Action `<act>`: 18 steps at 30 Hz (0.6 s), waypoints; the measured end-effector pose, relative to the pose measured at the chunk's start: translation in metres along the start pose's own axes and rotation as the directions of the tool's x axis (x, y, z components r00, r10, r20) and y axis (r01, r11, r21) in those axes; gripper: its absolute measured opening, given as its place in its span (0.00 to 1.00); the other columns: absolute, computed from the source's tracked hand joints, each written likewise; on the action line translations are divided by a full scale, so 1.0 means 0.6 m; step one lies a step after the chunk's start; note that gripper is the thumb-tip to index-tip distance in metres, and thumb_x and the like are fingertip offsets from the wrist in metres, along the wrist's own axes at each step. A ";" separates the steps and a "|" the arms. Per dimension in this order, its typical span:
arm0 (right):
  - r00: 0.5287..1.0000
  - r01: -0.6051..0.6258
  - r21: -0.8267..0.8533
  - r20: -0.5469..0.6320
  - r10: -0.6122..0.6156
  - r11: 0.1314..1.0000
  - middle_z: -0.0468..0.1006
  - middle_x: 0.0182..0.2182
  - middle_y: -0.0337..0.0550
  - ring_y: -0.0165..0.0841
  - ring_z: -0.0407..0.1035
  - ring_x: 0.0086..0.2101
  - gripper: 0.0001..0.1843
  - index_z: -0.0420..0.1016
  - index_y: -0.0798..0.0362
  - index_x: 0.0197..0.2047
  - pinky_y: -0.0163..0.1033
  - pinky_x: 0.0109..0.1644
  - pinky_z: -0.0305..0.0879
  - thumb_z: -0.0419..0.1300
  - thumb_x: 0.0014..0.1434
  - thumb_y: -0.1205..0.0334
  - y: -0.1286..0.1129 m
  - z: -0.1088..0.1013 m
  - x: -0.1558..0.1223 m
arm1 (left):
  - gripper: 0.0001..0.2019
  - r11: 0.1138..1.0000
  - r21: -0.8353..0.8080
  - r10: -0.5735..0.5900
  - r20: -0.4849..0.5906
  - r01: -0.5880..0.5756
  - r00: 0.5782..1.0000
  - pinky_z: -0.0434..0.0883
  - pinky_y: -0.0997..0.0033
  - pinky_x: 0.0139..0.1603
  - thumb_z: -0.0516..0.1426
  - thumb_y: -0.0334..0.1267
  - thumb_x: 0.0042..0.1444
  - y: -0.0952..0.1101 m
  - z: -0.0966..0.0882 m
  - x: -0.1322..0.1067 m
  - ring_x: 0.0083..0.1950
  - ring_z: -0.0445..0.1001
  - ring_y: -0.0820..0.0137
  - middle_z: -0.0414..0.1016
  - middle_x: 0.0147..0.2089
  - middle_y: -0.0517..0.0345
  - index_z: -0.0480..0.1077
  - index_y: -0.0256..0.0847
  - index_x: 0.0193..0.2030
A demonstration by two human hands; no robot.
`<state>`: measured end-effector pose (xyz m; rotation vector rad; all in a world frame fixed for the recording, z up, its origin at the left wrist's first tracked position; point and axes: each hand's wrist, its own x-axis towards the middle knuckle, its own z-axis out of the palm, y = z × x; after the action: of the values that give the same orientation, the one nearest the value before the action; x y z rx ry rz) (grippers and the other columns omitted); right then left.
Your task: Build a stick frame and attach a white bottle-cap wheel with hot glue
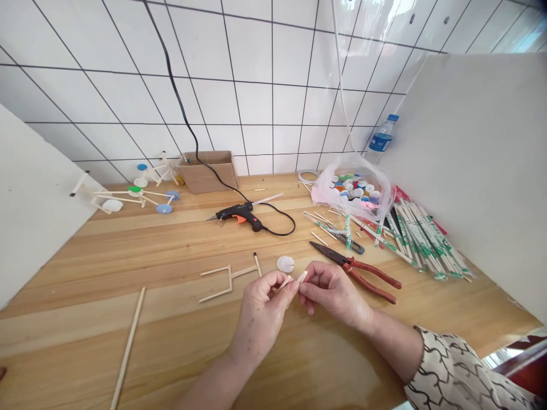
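My left hand (pixel 264 310) pinches short pieces of wooden stick (pixel 302 277) between thumb and fingers. Close against it, my right hand (pixel 331 290) is closed with its fingertips on the same pieces; part of them is hidden by the fingers. Just beyond the hands lies a white bottle cap (pixel 285 263). A small frame of glued sticks (pixel 231 273) with a dark-tipped crosspiece rests to the left of my left hand. Pliers with red handles (pixel 354 267) lie to the right, behind my right hand. One long stick (pixel 129 344) lies at the left front.
A black glue gun (pixel 239 215) with a cord lies mid-table. Stick models with cap wheels (pixel 137 196) and a cardboard box (pixel 209 171) stand at the back left. A plastic bag of bottle caps (pixel 354 188), wrapped chopsticks (pixel 427 239), a utility knife (pixel 354 245) and a bottle (pixel 382 139) occupy the right.
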<state>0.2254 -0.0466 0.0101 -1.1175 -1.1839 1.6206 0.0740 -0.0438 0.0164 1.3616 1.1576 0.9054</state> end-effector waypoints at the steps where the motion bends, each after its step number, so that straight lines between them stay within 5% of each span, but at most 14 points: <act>1: 1.000 0.006 0.003 -0.008 -0.006 1.000 0.72 0.18 0.33 0.22 0.64 0.15 0.19 0.64 0.55 0.26 0.29 0.20 0.59 0.65 0.48 0.50 0.001 0.001 0.000 | 0.14 1.000 -0.004 -0.003 -0.002 0.003 1.000 0.56 0.78 0.24 0.55 0.43 0.52 0.000 0.000 0.000 0.24 0.58 0.76 0.63 0.20 0.64 0.67 0.37 0.21; 18: 0.992 0.109 -0.251 -0.041 -0.123 0.962 0.67 0.17 0.33 0.24 0.59 0.19 0.18 0.66 0.54 0.24 0.32 0.23 0.58 0.63 0.50 0.48 -0.004 -0.001 -0.006 | 0.13 0.999 -0.007 -0.034 0.044 0.034 0.998 0.52 0.77 0.23 0.56 0.43 0.52 0.001 -0.003 0.000 0.23 0.53 0.77 0.56 0.20 0.66 0.65 0.38 0.22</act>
<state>0.2275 -0.0496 0.0129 -1.2163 -1.4172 1.3702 0.0723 -0.0432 0.0175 1.3455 1.1394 0.8508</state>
